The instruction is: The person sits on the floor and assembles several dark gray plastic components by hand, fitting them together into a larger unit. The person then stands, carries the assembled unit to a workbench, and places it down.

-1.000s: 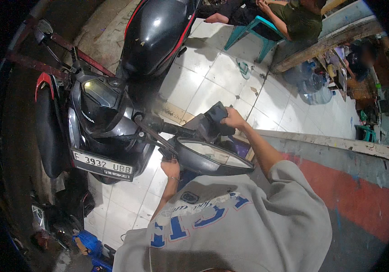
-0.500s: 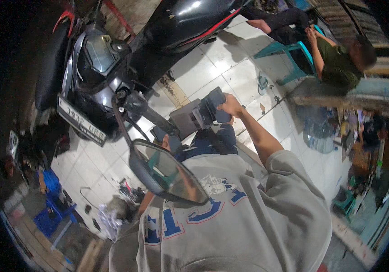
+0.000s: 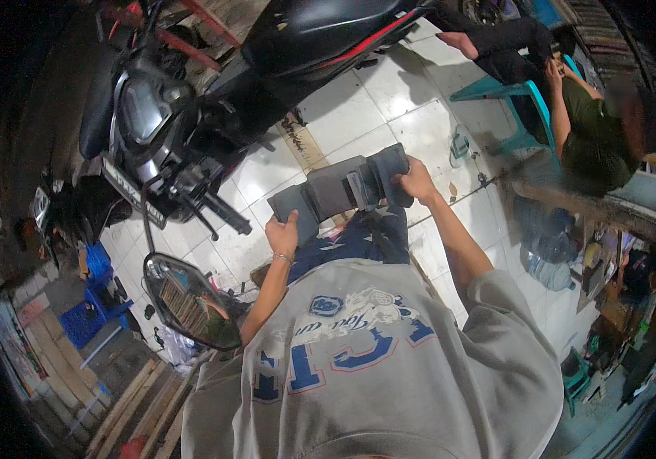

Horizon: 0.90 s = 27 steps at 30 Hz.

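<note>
In front of my body I hold a wide, dark grey and black folded piece (image 3: 336,187) between both hands. It has a flat middle and a flap at each end, with a paler strip near its right end. I cannot tell its exact kind. My left hand (image 3: 282,232) grips the left flap, thumb on top. On the right flap my right hand (image 3: 418,182) is closed, thumb on its face. The fingers underneath are hidden. Left of the piece stands a dark scooter (image 3: 144,115), its handlebar grip (image 3: 230,218) and mirror (image 3: 190,298) close to my left forearm.
Tan cardboard (image 3: 301,145) lies on the white tiled floor (image 3: 351,107) beyond the piece. At the far right a person (image 3: 596,138) sits on a teal plastic chair (image 3: 531,99). Clear plastic bottles (image 3: 546,252) stand at right. A blue plastic chair (image 3: 87,321) is at left.
The dark piece looks more level, and my left hand now shows clearly on its end. The scooter's handlebar and mirror have shifted leftward in view, off my shirt.
</note>
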Each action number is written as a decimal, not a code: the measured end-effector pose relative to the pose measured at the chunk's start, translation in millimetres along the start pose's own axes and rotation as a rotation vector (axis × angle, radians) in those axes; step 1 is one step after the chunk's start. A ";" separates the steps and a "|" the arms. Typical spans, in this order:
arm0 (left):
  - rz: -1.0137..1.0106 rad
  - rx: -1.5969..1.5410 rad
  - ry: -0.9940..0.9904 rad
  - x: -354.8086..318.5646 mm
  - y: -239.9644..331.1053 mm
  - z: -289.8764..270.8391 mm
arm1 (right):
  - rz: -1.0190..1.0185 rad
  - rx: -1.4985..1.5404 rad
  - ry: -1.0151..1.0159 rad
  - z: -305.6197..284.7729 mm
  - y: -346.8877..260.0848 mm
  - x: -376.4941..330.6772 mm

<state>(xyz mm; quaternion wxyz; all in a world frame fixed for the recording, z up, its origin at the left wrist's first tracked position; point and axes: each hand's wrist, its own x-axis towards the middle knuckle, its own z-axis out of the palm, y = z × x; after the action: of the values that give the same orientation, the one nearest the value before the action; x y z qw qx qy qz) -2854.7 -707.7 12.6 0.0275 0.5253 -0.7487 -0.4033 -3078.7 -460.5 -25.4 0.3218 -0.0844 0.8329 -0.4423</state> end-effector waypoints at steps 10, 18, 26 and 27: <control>0.259 0.011 -0.225 -32.6 92.2 82.2 | 0.143 0.200 0.261 -109.0 52.8 -71.7; 0.532 0.081 -0.488 -95.9 179.8 177.9 | 0.293 0.261 0.539 -183.9 139.6 -150.1; 0.703 0.389 -0.542 -184.8 264.3 297.5 | 0.493 0.446 0.789 -262.8 214.2 -242.4; 0.671 0.428 -0.621 -198.3 275.4 313.6 | 0.556 0.491 0.814 -271.6 224.3 -256.1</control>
<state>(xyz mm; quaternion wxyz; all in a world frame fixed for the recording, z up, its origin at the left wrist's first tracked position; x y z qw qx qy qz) -3122.4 -333.1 51.6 -0.1767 0.1047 -0.9152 -0.3468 -3012.9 -32.9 24.4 0.0886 0.3942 0.7535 -0.5186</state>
